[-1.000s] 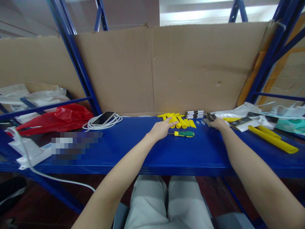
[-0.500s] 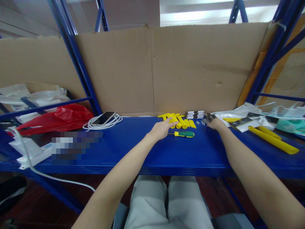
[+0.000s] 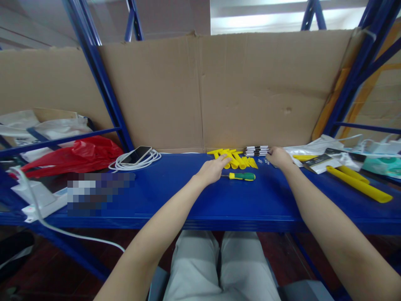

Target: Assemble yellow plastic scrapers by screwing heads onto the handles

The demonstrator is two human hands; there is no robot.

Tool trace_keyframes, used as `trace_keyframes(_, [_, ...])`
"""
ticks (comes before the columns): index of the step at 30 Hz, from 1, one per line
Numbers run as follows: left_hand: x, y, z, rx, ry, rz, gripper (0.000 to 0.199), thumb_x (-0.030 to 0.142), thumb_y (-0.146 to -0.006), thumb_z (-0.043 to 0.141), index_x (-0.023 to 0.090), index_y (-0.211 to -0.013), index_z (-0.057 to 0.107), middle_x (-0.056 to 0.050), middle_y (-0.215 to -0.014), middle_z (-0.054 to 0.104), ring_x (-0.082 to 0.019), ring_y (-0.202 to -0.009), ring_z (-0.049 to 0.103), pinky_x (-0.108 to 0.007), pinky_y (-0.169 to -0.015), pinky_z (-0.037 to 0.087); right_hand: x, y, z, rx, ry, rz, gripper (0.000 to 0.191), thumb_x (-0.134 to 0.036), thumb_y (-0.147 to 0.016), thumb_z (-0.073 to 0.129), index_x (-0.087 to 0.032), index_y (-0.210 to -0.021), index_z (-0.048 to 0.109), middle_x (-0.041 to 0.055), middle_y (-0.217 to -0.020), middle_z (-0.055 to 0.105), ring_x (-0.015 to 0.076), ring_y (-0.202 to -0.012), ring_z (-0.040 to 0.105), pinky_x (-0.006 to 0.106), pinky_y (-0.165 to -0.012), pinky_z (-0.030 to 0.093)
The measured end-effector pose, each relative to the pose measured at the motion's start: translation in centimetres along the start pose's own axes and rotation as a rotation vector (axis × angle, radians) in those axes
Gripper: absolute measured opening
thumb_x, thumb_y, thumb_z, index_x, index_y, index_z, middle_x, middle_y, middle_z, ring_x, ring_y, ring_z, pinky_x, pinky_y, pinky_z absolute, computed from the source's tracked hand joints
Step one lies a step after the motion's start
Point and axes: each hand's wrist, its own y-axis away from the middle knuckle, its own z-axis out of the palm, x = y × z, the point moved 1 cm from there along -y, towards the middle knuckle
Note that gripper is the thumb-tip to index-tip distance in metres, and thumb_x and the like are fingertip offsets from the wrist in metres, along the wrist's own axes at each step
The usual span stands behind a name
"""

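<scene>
Right hand (image 3: 278, 158) now nearer the white stack (image 3: 255, 151)

**Cardboard screens (image 3: 150, 96) behind a blue metal bench (image 3: 169, 184)**

The screens span the middle of the frame, with a vertical crease near the centre and a dent at right. A blue post (image 3: 99, 75) slants down the left side; another upright (image 3: 369, 46) stands at upper right. Beyond it, at the right edge, is a cardboard panel (image 3: 387, 94) with orange-brown bands. Above the screens, a plain greyish surface (image 3: 175, 19) fills the upper left and centre, and a bright white area (image 3: 282, 23) the upper right. Beneath the bench, the floor (image 3: 282, 257) is dark red and dim.
</scene>
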Motion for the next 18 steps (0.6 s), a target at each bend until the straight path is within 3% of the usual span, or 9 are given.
trace_keyframes(4, [0.0, 0.0, 0.0, 0.018, 0.033, 0.007, 0.046, 0.007, -0.082, 0.039, 0.017, -0.127, 0.037, -0.01, -0.143, 0.036, -0.02, -0.118, 0.051, -0.031, -0.09, 0.046, -4.3, 1.1, 0.0, 0.063, -0.004, -0.368, 0.032, -0.024, -0.079, 0.048, -0.012, -0.106, 0.061, 0.0162, -0.106, 0.061, 0.027, -0.101, 0.057, 0.038, -0.088, 0.045])
trace_keyframes(9, [0.0, 0.0, 0.0, 0.015, 0.045, 0.032, 0.043, 0.008, -0.082, 0.039, 0.018, -0.124, 0.037, -0.011, -0.139, 0.04, -0.02, -0.114, 0.053, -0.031, -0.087, 0.048, -7.7, 2.8, 1.2, 0.03, -0.131, -0.765, 0.048, -0.017, -0.079, 0.047, -0.015, -0.126, 0.049, 0.0124, -0.125, 0.054, 0.024, -0.116, 0.05, 0.04, -0.099, 0.04])
trace_keyframes(13, [-0.1, -0.2, 0.4, 0.03, 0.057, 0.055, 0.047, 0.008, -0.082, 0.038, 0.02, -0.127, 0.034, -0.01, -0.138, 0.042, -0.019, -0.114, 0.053, -0.032, -0.087, 0.048, -8.5, 3.3, 2.2, -0.039, -0.18, -0.894, 0.055, -0.008, -0.075, 0.045, -0.02, -0.129, 0.049, 0.0074, -0.13, 0.053, 0.0207, -0.12, 0.048, 0.04, -0.101, 0.038])
trace_keyframes(18, [-0.1, -0.3, 0.6, 0.072, 0.064, 0.11, 0.05, 0.008, -0.082, 0.037, 0.021, -0.131, 0.033, -0.008, -0.143, 0.037, -0.017, -0.121, 0.047, -0.03, -0.09, 0.046, -8.6, 3.2, 2.5, -0.044, -0.187, -0.915, 0.049, -0.008, -0.079, 0.043, -0.021, -0.125, 0.054, 0.0055, -0.127, 0.055, 0.0196, -0.119, 0.049, 0.038, -0.101, 0.039])
